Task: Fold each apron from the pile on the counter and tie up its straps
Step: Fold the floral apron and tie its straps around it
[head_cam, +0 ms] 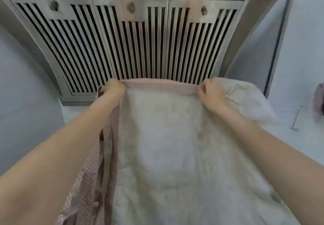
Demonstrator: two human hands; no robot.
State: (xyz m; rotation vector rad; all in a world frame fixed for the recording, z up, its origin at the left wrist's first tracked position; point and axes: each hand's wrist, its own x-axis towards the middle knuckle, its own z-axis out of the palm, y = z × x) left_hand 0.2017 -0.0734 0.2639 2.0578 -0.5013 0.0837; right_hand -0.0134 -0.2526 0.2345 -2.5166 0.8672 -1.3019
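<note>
Filling the upper half of the frame is a big metal hood point(126, 37) with long dark slots and three round knobs. Pale walls stand at both sides. Something small and pinkish hangs at the right edge; it is too blurry to name.

Below the hood, a pale apron point(175, 145) fills the middle and lower part of the frame. It is held up and spread wide, and its top edge has a pink band. More pale cloth point(245, 98) bunches at the right, behind the right wrist; it may be part of this apron or the pile, I cannot tell which. The tabletop is hidden under the cloth.

Pink straps point(98, 154) with white dots hang down at the lower left, under the left arm.

The left hand point(114, 87) is curled tight on the top left corner of the apron. The right hand point(210, 93) pinches the top right corner.

I think this is the start of a fold. The loose straps could swing and get caught inside the fold, because nothing holds them. A corner could slip from a hand, and then the edges would not line up.

No boxes, bowls or baskets can be seen.
</note>
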